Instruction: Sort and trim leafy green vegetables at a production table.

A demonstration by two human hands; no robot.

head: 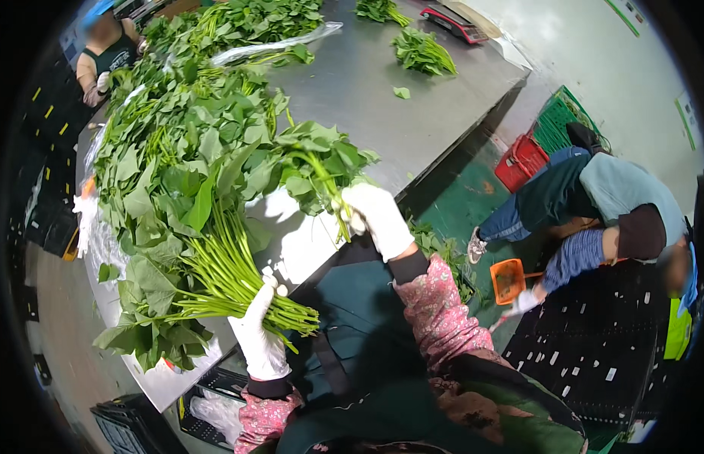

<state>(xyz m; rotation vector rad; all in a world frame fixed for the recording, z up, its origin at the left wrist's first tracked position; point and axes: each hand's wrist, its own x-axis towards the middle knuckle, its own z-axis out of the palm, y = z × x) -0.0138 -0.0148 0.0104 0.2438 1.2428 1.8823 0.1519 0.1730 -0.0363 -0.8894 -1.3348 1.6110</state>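
Note:
My left hand (260, 335), in a white glove, grips a thick bunch of leafy green stems (238, 278) near their cut ends. The bunch's broad leaves spread up and left over the metal table. In my right hand (374, 218), also gloved, is a smaller sprig of the same greens (323, 164), held by its stems above the table's near edge. A large heap of leafy greens (193, 125) covers the left part of the steel table (352, 85), right beyond both hands.
Two bunches lie near a red scale (454, 25) at the table's far end. A co-worker (111, 51) stands at the far left. Another person (630, 187) bends at the right, by an orange dustpan (507, 281), a red basket (521, 162) and black crates (579, 335).

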